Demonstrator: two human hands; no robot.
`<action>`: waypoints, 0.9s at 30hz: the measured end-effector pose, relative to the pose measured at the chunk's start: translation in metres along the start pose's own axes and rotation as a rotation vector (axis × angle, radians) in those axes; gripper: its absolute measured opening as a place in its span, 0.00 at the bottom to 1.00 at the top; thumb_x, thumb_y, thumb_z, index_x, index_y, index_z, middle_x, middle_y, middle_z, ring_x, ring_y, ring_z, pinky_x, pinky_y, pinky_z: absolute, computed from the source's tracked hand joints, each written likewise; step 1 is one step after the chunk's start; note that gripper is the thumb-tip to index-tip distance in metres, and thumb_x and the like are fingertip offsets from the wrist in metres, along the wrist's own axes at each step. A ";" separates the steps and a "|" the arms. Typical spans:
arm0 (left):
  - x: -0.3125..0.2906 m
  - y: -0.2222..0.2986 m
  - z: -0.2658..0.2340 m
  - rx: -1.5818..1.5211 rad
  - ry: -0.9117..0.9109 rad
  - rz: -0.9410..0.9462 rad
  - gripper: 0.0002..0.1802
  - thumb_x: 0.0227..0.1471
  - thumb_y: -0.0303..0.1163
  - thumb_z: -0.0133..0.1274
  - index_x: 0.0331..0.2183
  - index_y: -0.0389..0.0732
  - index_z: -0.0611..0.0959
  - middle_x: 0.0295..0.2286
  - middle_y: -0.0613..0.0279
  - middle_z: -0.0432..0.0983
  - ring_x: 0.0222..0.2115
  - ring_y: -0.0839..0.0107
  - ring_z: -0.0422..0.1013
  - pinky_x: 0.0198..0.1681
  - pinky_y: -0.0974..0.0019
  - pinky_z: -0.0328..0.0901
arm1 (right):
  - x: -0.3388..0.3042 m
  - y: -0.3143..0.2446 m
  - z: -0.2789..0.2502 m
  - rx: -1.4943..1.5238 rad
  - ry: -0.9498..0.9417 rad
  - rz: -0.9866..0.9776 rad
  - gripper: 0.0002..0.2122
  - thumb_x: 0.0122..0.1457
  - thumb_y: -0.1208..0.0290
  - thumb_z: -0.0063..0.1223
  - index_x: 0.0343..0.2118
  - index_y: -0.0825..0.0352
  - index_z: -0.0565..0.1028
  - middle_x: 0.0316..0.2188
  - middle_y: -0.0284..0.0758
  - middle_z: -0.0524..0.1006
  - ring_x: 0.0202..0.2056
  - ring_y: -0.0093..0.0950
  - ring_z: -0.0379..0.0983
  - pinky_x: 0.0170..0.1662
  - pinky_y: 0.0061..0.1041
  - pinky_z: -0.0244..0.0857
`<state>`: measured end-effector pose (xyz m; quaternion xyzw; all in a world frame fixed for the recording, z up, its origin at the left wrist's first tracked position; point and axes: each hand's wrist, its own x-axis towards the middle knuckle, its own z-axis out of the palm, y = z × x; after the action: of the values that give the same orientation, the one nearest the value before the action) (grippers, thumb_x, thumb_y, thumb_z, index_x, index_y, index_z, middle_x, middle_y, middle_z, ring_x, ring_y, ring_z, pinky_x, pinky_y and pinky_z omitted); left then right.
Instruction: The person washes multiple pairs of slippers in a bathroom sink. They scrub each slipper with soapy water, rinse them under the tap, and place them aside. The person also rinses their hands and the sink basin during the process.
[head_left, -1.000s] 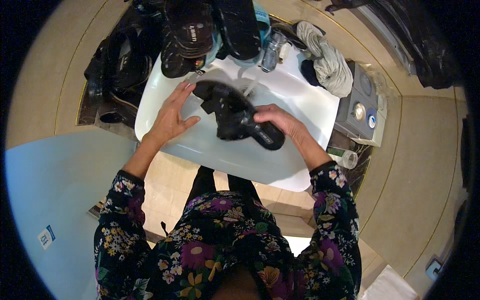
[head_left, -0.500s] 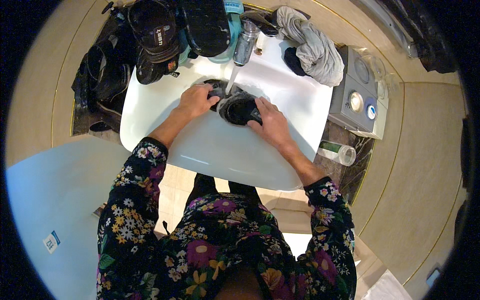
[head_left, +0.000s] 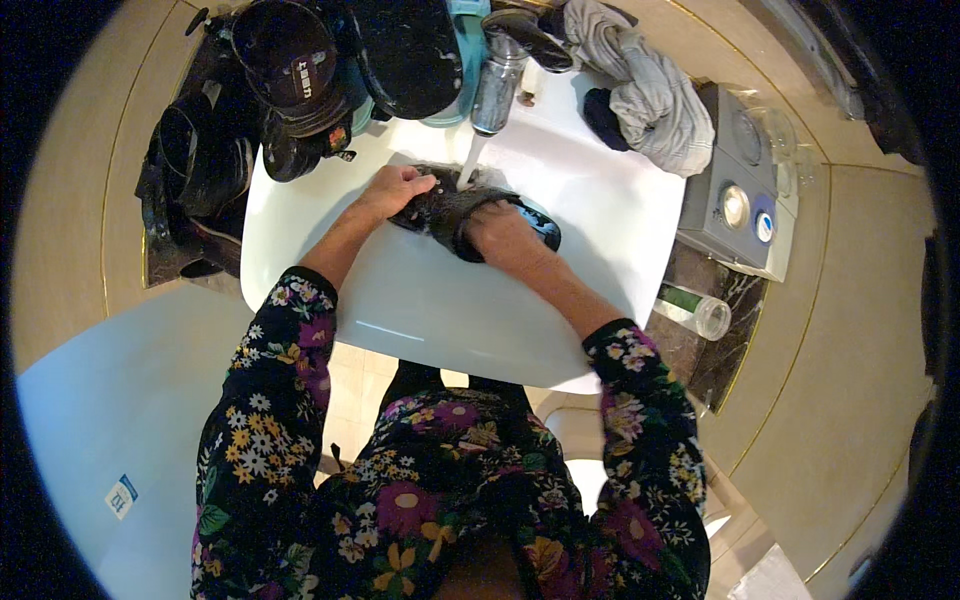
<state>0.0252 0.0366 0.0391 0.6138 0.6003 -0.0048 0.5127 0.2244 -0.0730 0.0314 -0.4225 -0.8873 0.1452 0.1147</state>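
A wet black shoe [head_left: 440,212] with some foam on it lies in the white sink [head_left: 400,290]. Water from the silver faucet [head_left: 495,95] runs onto it. My left hand [head_left: 392,192] holds its left end, thumb and fingers closed along the edge. My right hand [head_left: 503,235] grips the other end, its fingers reaching into the dark opening and partly hidden there. A light blue patch shows just past those fingers, at the shoe's right end.
Black footwear [head_left: 205,150] is piled left of the sink, with a black cap-like item [head_left: 290,70] and an upright black slipper [head_left: 408,60] behind. Grey cloth [head_left: 655,100] drapes over the back right rim. A grey box with knobs [head_left: 730,190] and a clear jar [head_left: 708,318] stand at right.
My right hand has moved from the shoe's right outer side left into its opening. The shoe has turned, revealing a light blue patch. My left hand keeps hold of the left end.
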 end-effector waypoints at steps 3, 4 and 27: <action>-0.005 -0.001 0.006 -0.402 -0.066 -0.061 0.19 0.47 0.45 0.51 0.27 0.36 0.79 0.21 0.63 0.73 0.20 0.73 0.68 0.22 0.71 0.64 | 0.001 0.011 0.011 0.108 -0.027 -0.028 0.09 0.44 0.75 0.46 0.28 0.71 0.73 0.30 0.43 0.73 0.36 0.37 0.69 0.41 0.34 0.63; -0.006 0.000 0.008 -0.508 -0.079 -0.085 0.20 0.48 0.45 0.50 0.27 0.36 0.79 0.21 0.63 0.73 0.19 0.73 0.68 0.21 0.72 0.64 | 0.005 0.013 0.016 0.139 0.045 -0.059 0.09 0.45 0.74 0.45 0.29 0.71 0.73 0.29 0.44 0.74 0.34 0.38 0.70 0.40 0.36 0.64; -0.019 -0.022 -0.016 0.450 0.321 0.788 0.18 0.52 0.33 0.41 0.44 0.38 0.72 0.45 0.53 0.67 0.48 0.58 0.61 0.54 0.54 0.48 | 0.056 -0.007 0.053 0.065 0.146 -0.116 0.17 0.54 0.58 0.41 0.42 0.62 0.68 0.45 0.42 0.68 0.47 0.42 0.63 0.50 0.40 0.57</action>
<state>-0.0058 0.0279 0.0448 0.8831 0.3778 0.1548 0.2310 0.1675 -0.0415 -0.0112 -0.3759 -0.8944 0.1358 0.2006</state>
